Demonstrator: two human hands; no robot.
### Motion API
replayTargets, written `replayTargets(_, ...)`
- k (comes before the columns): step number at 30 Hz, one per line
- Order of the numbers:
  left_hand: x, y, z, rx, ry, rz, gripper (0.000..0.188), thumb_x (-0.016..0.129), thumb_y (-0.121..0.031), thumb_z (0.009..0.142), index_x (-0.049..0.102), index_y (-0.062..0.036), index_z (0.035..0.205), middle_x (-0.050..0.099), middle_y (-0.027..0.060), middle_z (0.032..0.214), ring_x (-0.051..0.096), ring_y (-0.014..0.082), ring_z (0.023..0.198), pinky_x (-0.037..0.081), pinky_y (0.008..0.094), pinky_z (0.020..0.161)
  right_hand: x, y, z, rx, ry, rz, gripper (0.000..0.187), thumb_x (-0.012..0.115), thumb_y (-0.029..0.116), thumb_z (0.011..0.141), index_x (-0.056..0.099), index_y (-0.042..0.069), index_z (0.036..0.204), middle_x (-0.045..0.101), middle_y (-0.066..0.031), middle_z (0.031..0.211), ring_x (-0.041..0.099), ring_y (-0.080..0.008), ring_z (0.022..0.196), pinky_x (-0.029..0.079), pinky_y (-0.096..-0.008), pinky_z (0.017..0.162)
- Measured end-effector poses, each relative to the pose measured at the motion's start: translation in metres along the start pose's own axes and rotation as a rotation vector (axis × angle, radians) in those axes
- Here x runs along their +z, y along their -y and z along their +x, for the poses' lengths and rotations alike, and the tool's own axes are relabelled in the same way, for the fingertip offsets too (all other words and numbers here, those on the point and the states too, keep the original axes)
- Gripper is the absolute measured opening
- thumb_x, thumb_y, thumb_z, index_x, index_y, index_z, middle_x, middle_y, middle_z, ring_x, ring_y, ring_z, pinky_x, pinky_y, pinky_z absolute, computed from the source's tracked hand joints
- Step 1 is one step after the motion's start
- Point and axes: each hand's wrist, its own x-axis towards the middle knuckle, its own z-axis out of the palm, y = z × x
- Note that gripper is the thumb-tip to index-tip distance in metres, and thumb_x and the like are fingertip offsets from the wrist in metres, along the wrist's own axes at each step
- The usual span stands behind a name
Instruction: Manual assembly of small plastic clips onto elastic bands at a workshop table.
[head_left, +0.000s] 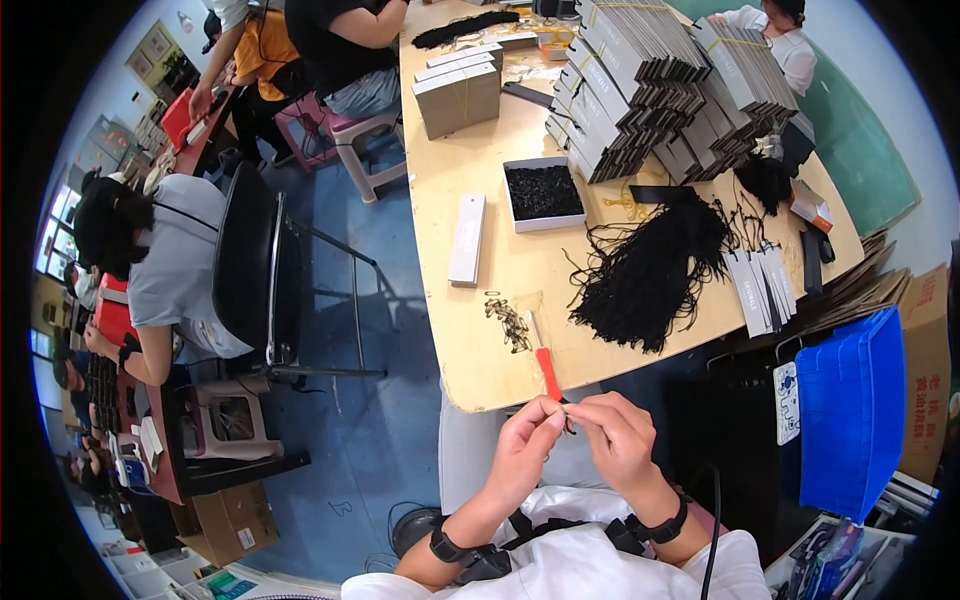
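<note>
My left hand [524, 445] and my right hand [618, 437] meet just below the near edge of the wooden table [450, 210]. Between their fingertips they pinch a short piece of black cord [568, 417]. A tool with a red handle [546, 370] lies on the table edge right above my left hand. A small heap of dark loops [509, 320] lies beside it. A big bundle of black cords [650, 275] is spread to the right, next to a fan of grey tags [762, 288].
A white tray of black pieces [542, 193], a long grey box [467, 240] and tall stacks of grey flat boxes [650, 85] fill the table. A blue crate [852, 410] stands right. A seated person [165, 265] on a black chair [250, 270] is left; others work farther back.
</note>
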Motion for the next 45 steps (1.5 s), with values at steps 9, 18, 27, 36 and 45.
replayTargets(9, -0.003, 0.001, 0.000, 0.054, 0.007, -0.024, 0.013, 0.048, -0.016, 0.095, 0.049, -0.0068, 0.086, 0.043, -0.0069, 0.071, 0.027, -0.0014, 0.053, 0.020, 0.0171, 0.047, 0.002, 0.008, -0.008, 0.179, 0.043, 0.144, 0.020, 0.062, -0.008, 0.082, 0.065, -0.002, 0.100, 0.065, -0.0117, 0.086, 0.065, -0.0192, 0.071, 0.054, -0.0276, 0.060)
replayTargets(18, -0.013, 0.002, -0.003, 0.095, 0.078, -0.048, 0.012, 0.050, -0.017, 0.095, 0.052, -0.0070, 0.089, 0.049, -0.0054, 0.080, 0.036, 0.0018, 0.067, 0.030, 0.0183, 0.059, 0.001, 0.006, -0.009, 0.478, 0.067, 0.610, 0.026, 0.060, -0.007, 0.084, 0.061, -0.005, 0.110, 0.064, -0.0134, 0.093, 0.066, -0.0184, 0.085, 0.058, -0.0270, 0.068)
replayTargets(27, -0.016, 0.001, -0.003, 0.011, 0.139, -0.018, 0.010, 0.050, -0.015, 0.095, 0.054, -0.0055, 0.095, 0.051, -0.0055, 0.080, 0.036, 0.0005, 0.067, 0.029, 0.0177, 0.059, -0.012, -0.002, 0.002, 0.174, 0.164, 0.283, 0.013, 0.064, -0.008, 0.081, 0.059, -0.002, 0.092, 0.063, -0.0127, 0.089, 0.063, -0.0169, 0.075, 0.052, -0.0259, 0.064)
replayTargets(36, -0.010, -0.035, -0.009, 0.150, -0.146, 0.317, 0.011, 0.057, -0.014, 0.093, 0.061, -0.0034, 0.097, 0.049, -0.0064, 0.066, 0.037, 0.0002, 0.057, 0.027, 0.0191, 0.051, -0.027, -0.012, 0.002, 0.165, 0.135, 0.144, 0.012, 0.065, -0.005, 0.081, 0.057, 0.000, 0.089, 0.059, -0.0089, 0.082, 0.056, -0.0159, 0.063, 0.045, -0.0243, 0.056)
replayTargets(45, -0.009, -0.060, -0.014, 0.549, -0.152, 1.359, 0.014, 0.070, -0.022, 0.081, 0.067, -0.0109, 0.089, 0.051, 0.0029, 0.062, 0.055, 0.0182, 0.052, 0.040, 0.0303, 0.045, -0.010, -0.019, -0.028, 0.655, 0.130, 0.614, 0.005, 0.058, 0.004, 0.090, 0.056, 0.000, 0.093, 0.058, -0.0032, 0.080, 0.053, -0.0080, 0.063, 0.042, -0.0203, 0.053)
